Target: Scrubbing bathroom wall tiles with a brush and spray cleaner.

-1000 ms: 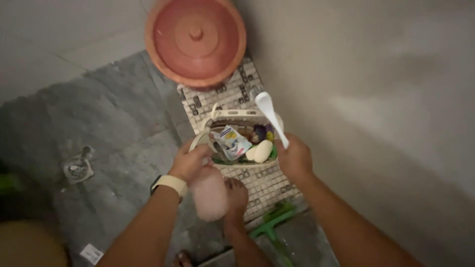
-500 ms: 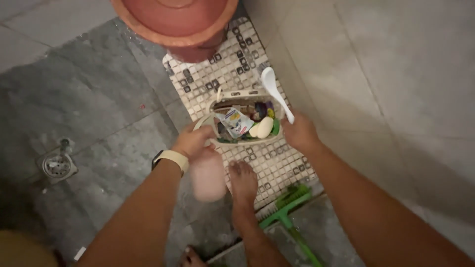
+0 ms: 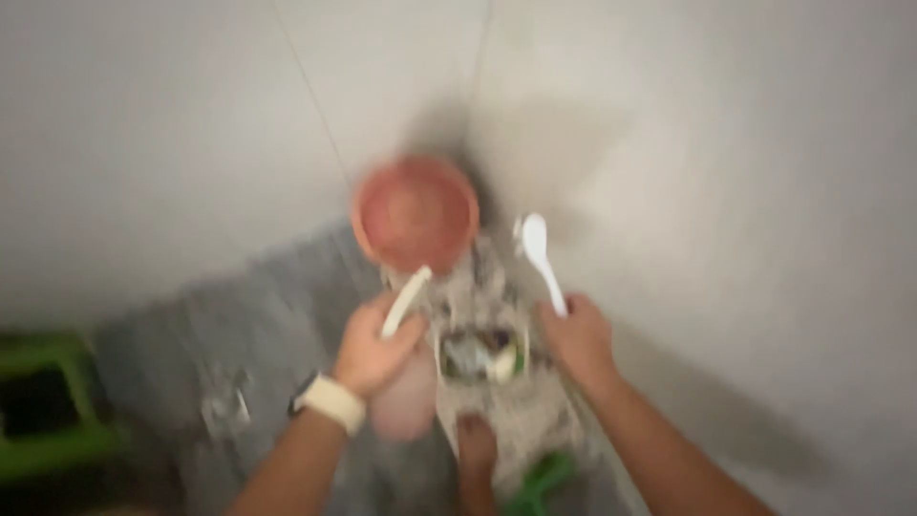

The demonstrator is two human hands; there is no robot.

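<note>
Now left hand (image 3: 374, 349) has lifted basket handle (image 3: 406, 301); view's blurred, pulled back.

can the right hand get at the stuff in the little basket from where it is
Probably yes. The right hand sits just beside the basket, whose top looks open with nothing over it. But that hand already grips a white spoon, so its fingers are not free, and the picture is blurred.

Home bathroom corner, pale tiled walls (image 3: 191, 124), grey stone floor (image 3: 277, 315), lidded terracotta-coloured bucket (image 3: 415, 212), mosaic mat (image 3: 535, 420)
</note>
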